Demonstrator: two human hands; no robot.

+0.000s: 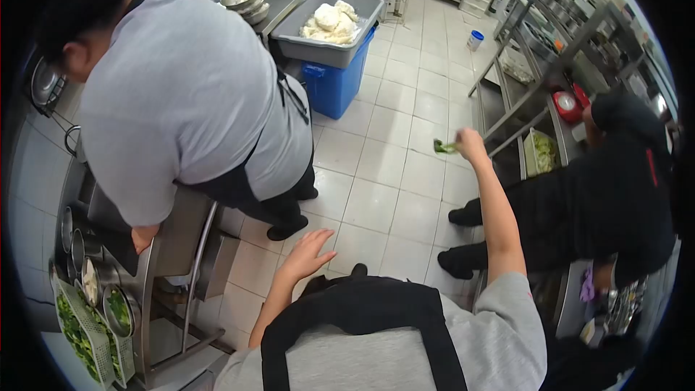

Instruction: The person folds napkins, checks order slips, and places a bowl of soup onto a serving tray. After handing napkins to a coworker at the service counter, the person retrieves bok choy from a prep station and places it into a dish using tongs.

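Fingers of right hand (470,145) pinched on green leaf (444,148), beyond the grey tub (308,38), left hand (310,252) spread empty, nearer.

Bright, even overhead light, soft glare on the white floor tiles (391,166), faint shadows beneath the people, strong fisheye bending around the tiles, black vignette corners, slight blur toward the rim

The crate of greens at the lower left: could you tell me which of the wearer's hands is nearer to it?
Left. The left hand hangs open over the floor, right of the crate. The right hand is stretched far off to the right, holding a green leaf.
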